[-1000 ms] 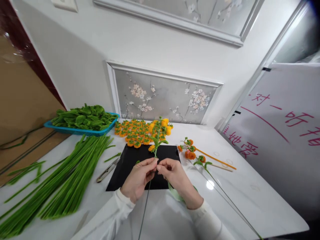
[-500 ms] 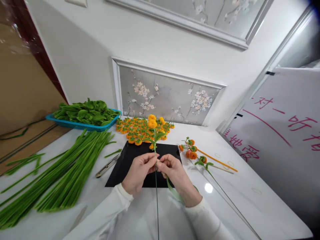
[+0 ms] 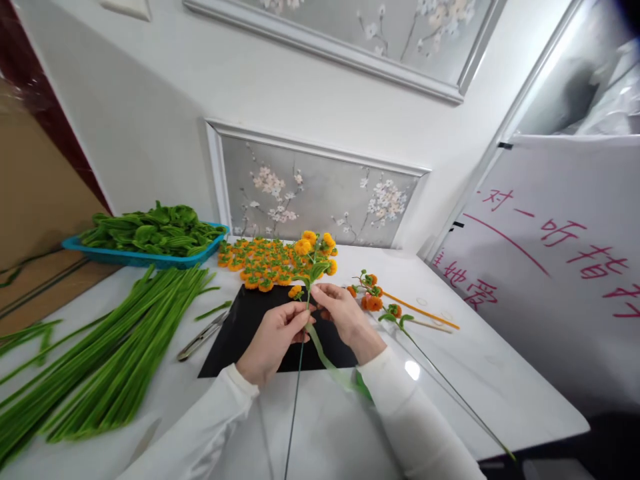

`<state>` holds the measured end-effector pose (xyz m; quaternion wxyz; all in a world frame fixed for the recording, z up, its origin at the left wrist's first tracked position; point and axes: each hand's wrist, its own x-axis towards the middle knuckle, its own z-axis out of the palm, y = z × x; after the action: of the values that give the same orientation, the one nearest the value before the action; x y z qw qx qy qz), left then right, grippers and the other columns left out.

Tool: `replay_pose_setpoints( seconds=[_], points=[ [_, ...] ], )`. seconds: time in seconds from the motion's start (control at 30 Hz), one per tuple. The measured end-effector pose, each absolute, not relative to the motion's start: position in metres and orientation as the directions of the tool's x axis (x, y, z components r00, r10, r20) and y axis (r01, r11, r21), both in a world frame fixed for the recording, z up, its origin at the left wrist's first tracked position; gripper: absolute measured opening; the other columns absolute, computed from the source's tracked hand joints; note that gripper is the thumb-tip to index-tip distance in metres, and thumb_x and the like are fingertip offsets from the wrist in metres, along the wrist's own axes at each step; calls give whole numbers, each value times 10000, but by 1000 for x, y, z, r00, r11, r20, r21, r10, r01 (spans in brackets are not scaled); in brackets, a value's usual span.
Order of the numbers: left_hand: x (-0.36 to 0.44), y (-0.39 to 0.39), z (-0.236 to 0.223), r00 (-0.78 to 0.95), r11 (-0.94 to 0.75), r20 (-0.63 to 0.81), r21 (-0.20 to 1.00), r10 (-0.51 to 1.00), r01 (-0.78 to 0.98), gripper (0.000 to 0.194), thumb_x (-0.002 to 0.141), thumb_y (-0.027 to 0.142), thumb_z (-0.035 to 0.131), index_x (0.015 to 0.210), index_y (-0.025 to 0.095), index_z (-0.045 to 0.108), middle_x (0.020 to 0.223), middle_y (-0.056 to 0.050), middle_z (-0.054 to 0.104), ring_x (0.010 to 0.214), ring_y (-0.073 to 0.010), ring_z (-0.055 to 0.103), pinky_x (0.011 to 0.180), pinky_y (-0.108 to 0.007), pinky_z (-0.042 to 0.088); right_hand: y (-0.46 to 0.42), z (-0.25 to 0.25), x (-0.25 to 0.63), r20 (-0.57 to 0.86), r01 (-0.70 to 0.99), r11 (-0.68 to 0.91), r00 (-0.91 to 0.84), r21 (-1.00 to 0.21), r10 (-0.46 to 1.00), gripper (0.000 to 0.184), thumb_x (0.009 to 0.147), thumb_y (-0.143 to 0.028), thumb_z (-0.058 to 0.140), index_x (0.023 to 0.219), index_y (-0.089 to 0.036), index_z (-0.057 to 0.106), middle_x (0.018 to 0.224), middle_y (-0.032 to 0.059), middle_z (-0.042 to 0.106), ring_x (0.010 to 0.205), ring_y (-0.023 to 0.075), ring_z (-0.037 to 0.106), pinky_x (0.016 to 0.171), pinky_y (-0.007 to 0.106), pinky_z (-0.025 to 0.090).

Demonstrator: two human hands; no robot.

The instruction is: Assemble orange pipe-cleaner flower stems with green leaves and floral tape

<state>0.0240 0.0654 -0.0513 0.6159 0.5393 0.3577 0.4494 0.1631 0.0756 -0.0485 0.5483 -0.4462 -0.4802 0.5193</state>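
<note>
Over a black mat [image 3: 235, 337] I hold an artificial flower sprig [image 3: 314, 257] with yellow-orange pompom blooms and green leaves on a thin wire stem. My left hand [image 3: 273, 340] pinches the stem just below the leaves. My right hand [image 3: 343, 312] is closed on the stem beside it, fingers touching the left ones. A pale green tape strip [image 3: 325, 357] runs from the pinch down under my right wrist. The bare wire hangs toward me past the table edge.
A second finished sprig [image 3: 380, 303] lies right of the mat, its wire reaching the table's front corner. Several orange blooms [image 3: 260, 260] lie behind the mat. Green pipe cleaners [image 3: 110, 360] and scissors [image 3: 200, 337] lie left; a blue tray [image 3: 150, 257] holds green leaves. A lettered white board [image 3: 550, 267] leans right.
Both hands moved slightly away from me along the stem. The sprig turned, and the green tape now stretches out longer below the pinch. The camera view shifted a little.
</note>
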Motion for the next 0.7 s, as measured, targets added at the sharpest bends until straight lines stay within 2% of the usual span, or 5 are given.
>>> replay_pose_setpoints(
  seconds=[0.13, 0.3, 0.4, 0.53, 0.7],
  points=[
    [24, 63, -51, 385, 84, -4, 978, 923, -192, 206, 736, 349, 696, 798, 154, 675, 763, -5, 604, 598, -68, 504, 541, -165, 454, 85, -49, 161, 70, -194, 59, -48, -979, 996, 342, 637, -467, 721, 615, -160, 572, 528, -45, 476, 485, 77, 399, 468, 225, 292],
    [21, 65, -49, 372, 196, -108, 958, 922, -207, 288, 756, 433, 664, 746, 146, 642, 729, -11, 594, 630, -77, 532, 603, -182, 488, 88, -45, 166, 111, -200, 114, 28, -973, 993, 379, 624, -461, 728, 537, -177, 492, 462, -75, 382, 456, 65, 292, 438, 227, 213],
    [21, 66, -50, 319, 169, -111, 972, 941, -161, 321, 704, 423, 712, 635, 133, 592, 596, 17, 517, 523, -61, 459, 461, -143, 413, 89, -42, 166, 138, -185, 148, 64, -972, 988, 408, 626, -442, 736, 503, -177, 450, 455, -85, 332, 470, 63, 269, 448, 223, 215],
    [22, 67, -50, 216, 79, -36, 978, 976, -195, 359, 685, 436, 717, 597, 138, 538, 557, 54, 417, 460, -37, 339, 343, -112, 192, 85, -42, 157, 144, -193, 147, 30, -970, 989, 356, 685, -493, 682, 615, -171, 547, 580, -57, 458, 561, 74, 407, 506, 195, 331],
    [20, 69, -50, 138, 2, 35, 966, 990, -260, 360, 720, 453, 680, 626, 141, 528, 545, 64, 397, 442, -30, 287, 353, -118, 171, 74, -51, 147, 90, -193, 52, -191, -980, 978, 388, 681, -502, 694, 879, -172, 647, 655, -30, 554, 535, 73, 491, 522, 216, 420]
  ],
)
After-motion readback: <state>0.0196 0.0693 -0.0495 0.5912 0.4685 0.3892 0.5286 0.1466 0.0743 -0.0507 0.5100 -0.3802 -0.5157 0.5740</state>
